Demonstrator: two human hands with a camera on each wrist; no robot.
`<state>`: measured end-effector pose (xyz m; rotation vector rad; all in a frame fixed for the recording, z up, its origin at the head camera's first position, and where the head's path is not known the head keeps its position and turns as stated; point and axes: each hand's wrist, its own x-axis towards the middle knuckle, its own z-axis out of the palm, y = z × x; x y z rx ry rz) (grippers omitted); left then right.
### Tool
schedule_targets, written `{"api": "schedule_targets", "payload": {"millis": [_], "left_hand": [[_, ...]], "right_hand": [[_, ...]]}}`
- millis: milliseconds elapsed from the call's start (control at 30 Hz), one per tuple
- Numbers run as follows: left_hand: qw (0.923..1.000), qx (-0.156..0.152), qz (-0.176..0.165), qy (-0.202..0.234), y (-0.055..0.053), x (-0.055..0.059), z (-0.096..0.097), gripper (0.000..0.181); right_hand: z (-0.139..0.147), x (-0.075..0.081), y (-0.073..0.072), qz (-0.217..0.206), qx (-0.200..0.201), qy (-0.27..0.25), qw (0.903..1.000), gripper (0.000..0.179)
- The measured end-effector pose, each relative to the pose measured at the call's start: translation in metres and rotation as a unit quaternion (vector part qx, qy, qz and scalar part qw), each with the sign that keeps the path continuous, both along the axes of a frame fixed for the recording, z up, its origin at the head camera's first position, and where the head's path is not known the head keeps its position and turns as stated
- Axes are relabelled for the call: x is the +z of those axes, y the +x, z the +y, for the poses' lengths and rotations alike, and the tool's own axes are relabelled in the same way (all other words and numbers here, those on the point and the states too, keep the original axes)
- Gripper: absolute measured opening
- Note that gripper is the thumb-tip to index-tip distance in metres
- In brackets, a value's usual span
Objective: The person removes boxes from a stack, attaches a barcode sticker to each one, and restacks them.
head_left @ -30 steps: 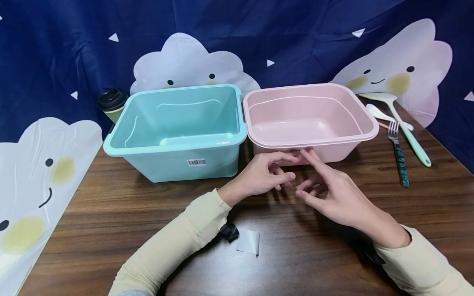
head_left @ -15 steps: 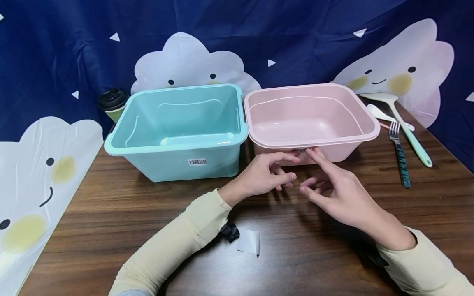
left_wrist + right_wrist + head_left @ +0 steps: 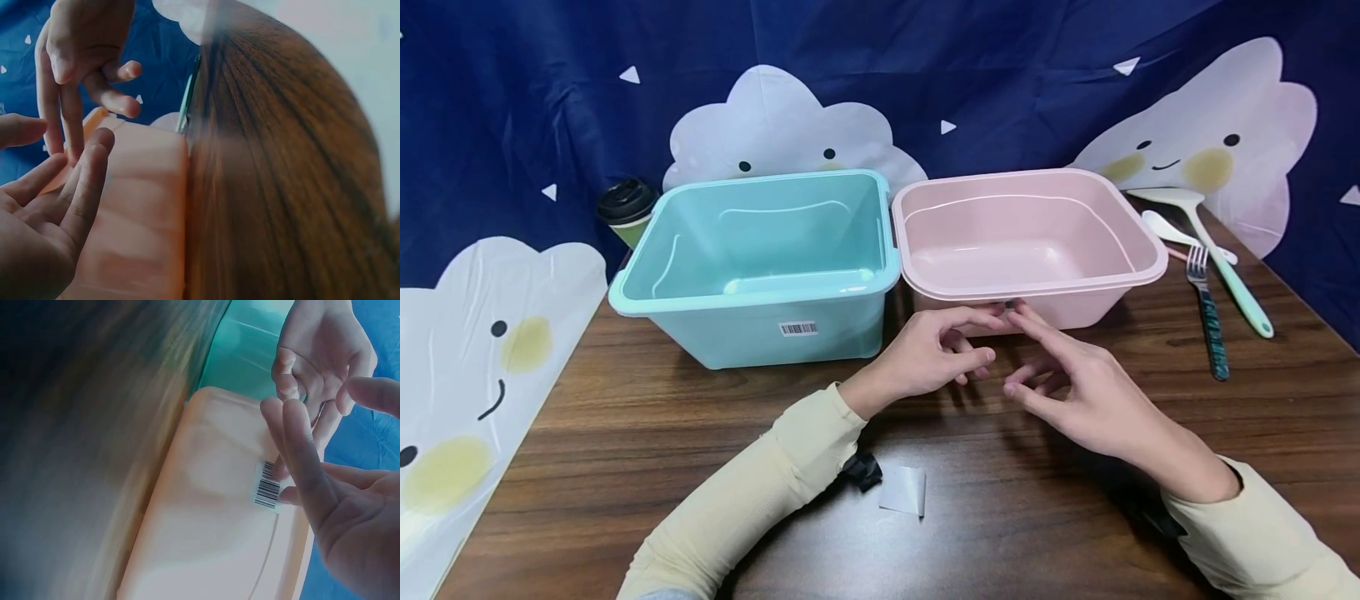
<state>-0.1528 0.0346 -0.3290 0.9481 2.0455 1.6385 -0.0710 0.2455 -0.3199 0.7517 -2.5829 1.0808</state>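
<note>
A pink basin [image 3: 1030, 187] stands upright on the table, with a barcode sticker [image 3: 267, 486] on its front wall, visible in the right wrist view. In the head view both hands meet at that wall, just below the rim. My left hand [image 3: 928, 354] reaches in from the left, its fingertips at the wall close to the sticker. From the right, my right hand [image 3: 1082, 383] has its extended index finger at the sticker's edge, thumb and other fingers loosely bent. Neither hand grips anything. Fingers partly hide the sticker in the head view.
A turquoise basin [image 3: 760, 333] stands left of the pink one, with a black-lidded cup [image 3: 627, 208] behind its left side. To the right lie a fork [image 3: 1208, 321], a white spoon [image 3: 1172, 233] and a green-handled utensil [image 3: 1236, 292]. A silvery square [image 3: 904, 490] lies in front.
My right hand slid slightly right along the pink basin's front wall, uncovering some of the sticker, then its index finger came part of the way back left. My left hand stays nearly still.
</note>
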Motion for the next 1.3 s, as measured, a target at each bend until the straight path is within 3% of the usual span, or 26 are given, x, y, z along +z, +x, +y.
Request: {"api": "schedule_targets", "payload": {"millis": [367,600,767,933,1033,1133,1300], "left_hand": [[0.9998,0.015,-0.008,-0.009,0.001,0.002,-0.007,0.036],[0.999,0.002,0.023,-0.04,0.009,0.009,-0.021,0.03],[0.9919,-0.026,0.085,-0.09,0.017,0.022,-0.034,0.029],[0.9735,-0.04,0.168,-0.15,0.027,0.046,-0.055,0.031],[0.9664,-0.036,0.203,-0.153,0.033,0.061,-0.071,0.032],[0.9613,-0.019,0.237,-0.138,0.037,0.074,-0.088,0.032],[0.9505,0.04,0.297,-0.082,0.042,0.09,-0.117,0.032]], "right_hand": [[0.006,0.007,-0.003,-0.001,-0.061,0.039,0.9973,0.073],[0.009,0.016,-0.003,-0.026,-0.074,0.084,0.9934,0.065],[0.016,0.031,0.001,-0.084,-0.021,0.159,0.9835,0.055],[0.019,0.047,0.002,-0.161,0.081,0.255,0.9501,0.058],[0.017,0.056,0.001,-0.18,0.097,0.286,0.9361,0.064],[0.013,0.065,0.0,-0.163,0.093,0.293,0.9375,0.064],[0.008,0.085,0.001,-0.068,0.104,0.257,0.9585,0.058]]}}
